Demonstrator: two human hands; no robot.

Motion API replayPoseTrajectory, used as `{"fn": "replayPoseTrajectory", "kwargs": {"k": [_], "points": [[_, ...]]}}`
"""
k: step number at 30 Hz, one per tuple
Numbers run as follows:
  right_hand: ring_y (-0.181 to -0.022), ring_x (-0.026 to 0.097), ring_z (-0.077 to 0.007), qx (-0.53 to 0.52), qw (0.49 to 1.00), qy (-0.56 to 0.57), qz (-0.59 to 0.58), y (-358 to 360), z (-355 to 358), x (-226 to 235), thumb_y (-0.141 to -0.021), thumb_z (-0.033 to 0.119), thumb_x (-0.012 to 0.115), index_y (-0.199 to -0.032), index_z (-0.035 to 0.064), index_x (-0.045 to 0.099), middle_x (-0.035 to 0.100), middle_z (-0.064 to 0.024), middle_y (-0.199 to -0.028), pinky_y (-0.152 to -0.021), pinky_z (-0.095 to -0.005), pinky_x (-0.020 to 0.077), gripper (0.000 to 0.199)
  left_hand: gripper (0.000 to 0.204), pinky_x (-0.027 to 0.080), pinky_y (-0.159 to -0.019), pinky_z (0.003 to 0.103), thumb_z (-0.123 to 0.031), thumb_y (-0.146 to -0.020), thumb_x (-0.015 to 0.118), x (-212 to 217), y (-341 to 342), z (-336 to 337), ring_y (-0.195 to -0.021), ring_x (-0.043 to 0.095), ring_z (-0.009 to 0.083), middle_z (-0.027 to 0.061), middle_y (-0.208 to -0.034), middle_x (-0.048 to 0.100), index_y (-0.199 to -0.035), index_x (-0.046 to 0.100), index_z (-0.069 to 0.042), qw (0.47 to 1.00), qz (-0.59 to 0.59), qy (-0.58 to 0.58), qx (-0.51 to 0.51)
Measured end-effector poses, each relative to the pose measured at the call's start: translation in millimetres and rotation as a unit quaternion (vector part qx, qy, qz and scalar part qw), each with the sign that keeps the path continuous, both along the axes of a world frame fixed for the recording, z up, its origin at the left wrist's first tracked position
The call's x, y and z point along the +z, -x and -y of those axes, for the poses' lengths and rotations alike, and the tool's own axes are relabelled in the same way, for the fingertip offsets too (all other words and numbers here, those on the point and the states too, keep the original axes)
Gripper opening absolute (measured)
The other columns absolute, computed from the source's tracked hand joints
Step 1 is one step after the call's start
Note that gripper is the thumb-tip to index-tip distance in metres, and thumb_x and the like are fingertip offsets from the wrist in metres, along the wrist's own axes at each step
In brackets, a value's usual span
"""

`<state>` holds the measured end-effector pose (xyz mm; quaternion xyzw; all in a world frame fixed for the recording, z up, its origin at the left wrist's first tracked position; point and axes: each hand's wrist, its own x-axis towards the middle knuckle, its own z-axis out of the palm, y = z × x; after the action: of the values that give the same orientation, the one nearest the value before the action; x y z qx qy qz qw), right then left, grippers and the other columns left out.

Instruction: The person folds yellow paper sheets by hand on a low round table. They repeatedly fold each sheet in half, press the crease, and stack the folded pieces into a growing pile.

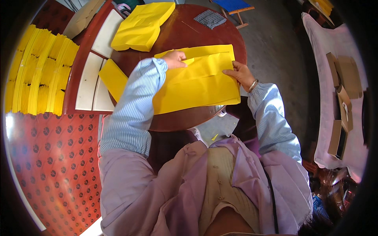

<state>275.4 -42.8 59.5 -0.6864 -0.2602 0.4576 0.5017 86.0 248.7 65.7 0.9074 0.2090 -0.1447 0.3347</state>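
Observation:
A large yellow paper envelope (199,80) lies on the round dark-red table (185,33) in front of me. My left hand (175,59) presses on its upper left part, fingers curled onto the paper near a folded flap. At the envelope's right edge my right hand (240,72), with a bracelet on the wrist, pinches the paper. Both striped blue sleeves reach over the table's near edge.
A stack of yellow sheets (141,25) lies at the table's far left, a narrower yellow piece (113,78) beside my left elbow, a grey textured pad (210,18) farther back. Rows of yellow paper (39,69) are stacked at the left. Cardboard boxes (344,90) sit on a cloth-covered surface at the right.

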Motion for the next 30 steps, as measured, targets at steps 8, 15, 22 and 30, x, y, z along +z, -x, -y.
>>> {"fn": "replayPoseTrajectory", "kwargs": {"k": [8, 15, 22, 30], "points": [[-0.123, 0.069, -0.0315, -0.035, 0.895, -0.022, 0.445, -6, -2, -36, -0.097, 0.026, 0.077, -0.149, 0.0105, 0.057, 0.069, -0.0147, -0.140, -0.103, -0.0427, 0.0560, 0.058, 0.051, 0.043, -0.116, 0.051, -0.020, -0.092, 0.074, -39, 33, 68, -0.137, 0.056, 0.0378, 0.0174, -0.144, 0.063, -0.139, 0.062, -0.006, 0.946, 0.218, -0.230, 0.069], [-0.158, 0.037, -0.0227, 0.122, 0.751, -0.016, 0.649, 66, -64, -58, -0.110, 0.038, 0.051, -0.161, 0.0172, 0.047, 0.043, -0.0057, -0.170, -0.131, -0.0498, 0.0240, 0.056, 0.066, 0.014, -0.129, 0.065, -0.037, -0.106, 0.061, -72, 28, 124, -0.161, 0.030, 0.0297, 0.0122, -0.171, 0.040, -0.163, 0.042, -0.010, 0.931, 0.179, -0.293, 0.122], [-0.165, 0.017, -0.0190, 0.156, 0.714, 0.098, 0.676, 66, -51, -72, -0.115, 0.052, 0.032, -0.170, 0.0199, 0.027, 0.021, -0.0003, -0.179, -0.134, -0.0502, 0.0112, 0.065, 0.069, 0.018, -0.130, 0.059, -0.038, -0.106, 0.059, -69, 80, 118, -0.163, 0.026, 0.0306, 0.0132, -0.173, 0.036, -0.165, 0.037, -0.008, 0.931, 0.180, -0.285, 0.136], [-0.165, 0.019, -0.0223, 0.166, 0.763, 0.006, 0.624, 52, -42, -67, -0.115, 0.044, 0.038, -0.169, 0.0165, 0.032, 0.025, -0.0050, -0.178, -0.135, -0.0484, 0.0097, 0.060, 0.063, 0.017, -0.131, 0.058, -0.035, -0.107, 0.058, -73, 119, 100, -0.163, 0.023, 0.0362, 0.0178, -0.173, 0.033, -0.165, 0.040, -0.018, 0.933, 0.202, -0.264, 0.134]]}}
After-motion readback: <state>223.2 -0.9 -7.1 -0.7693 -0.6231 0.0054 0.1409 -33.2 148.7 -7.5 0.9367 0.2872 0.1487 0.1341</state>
